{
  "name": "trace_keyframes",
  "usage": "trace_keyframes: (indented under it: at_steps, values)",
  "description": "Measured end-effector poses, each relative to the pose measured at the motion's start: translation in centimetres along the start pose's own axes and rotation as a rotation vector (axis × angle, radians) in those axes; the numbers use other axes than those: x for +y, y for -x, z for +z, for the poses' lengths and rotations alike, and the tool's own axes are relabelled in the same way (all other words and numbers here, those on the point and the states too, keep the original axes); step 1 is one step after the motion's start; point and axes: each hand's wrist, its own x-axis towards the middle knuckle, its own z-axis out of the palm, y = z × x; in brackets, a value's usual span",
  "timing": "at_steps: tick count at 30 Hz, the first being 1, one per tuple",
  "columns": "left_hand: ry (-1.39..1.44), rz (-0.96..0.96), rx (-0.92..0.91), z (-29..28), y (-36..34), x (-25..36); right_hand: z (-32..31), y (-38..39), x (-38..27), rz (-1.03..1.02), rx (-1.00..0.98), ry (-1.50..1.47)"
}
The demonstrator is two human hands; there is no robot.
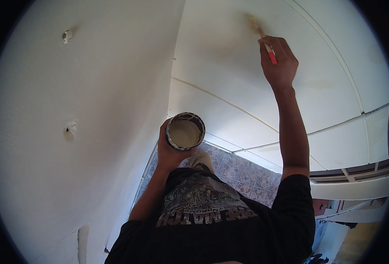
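Head view: left hand [170,154] curled around paint can [195,120]; right hand [284,66] gripping paintbrush [262,33].

The writing you can make out is on your black T-shirt [247,240], below the can [189,118] as you look down. Large block letters [194,218] in a pale, reddish grey run in a broad line across the chest, well apart from the can and bent out of shape by the cloth. Nearer the can, just beside those big letters, you have a much smaller line of pale lettering [199,209], placed along the edge of the shirt's printed picture [205,192].
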Motion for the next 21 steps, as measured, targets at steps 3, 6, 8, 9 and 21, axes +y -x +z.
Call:
trace_keyframes:
  at_steps: [3, 6, 8, 9, 21]
  values:
    - [0.0, 0.003, 0.017, -0.3, 0.1, -0.1, -0.1, 0.6, -1.1, -0.064, 0.077, 0.208]
    - [-0.015, 0.017, 0.021, -0.4, 0.1, -0.1, 2.7, 4.2, -0.7, -0.108, 0.045, 0.243]
    - [-0.035, 0.029, 0.026, -0.5, 0.1, 0.0, 5.2, 7.6, -1.5, -0.073, -0.031, 0.214]
    - [-0.007, 0.03, 0.012, -0.3, 0.1, 0.3, 6.4, 9.4, -2.0, -0.058, -0.062, 0.176]
    - [-0.024, -0.006, -0.007, -0.5, 0.6, 0.6, 7.9, 12.4, -4.6, 0.185, -0.211, -0.066]
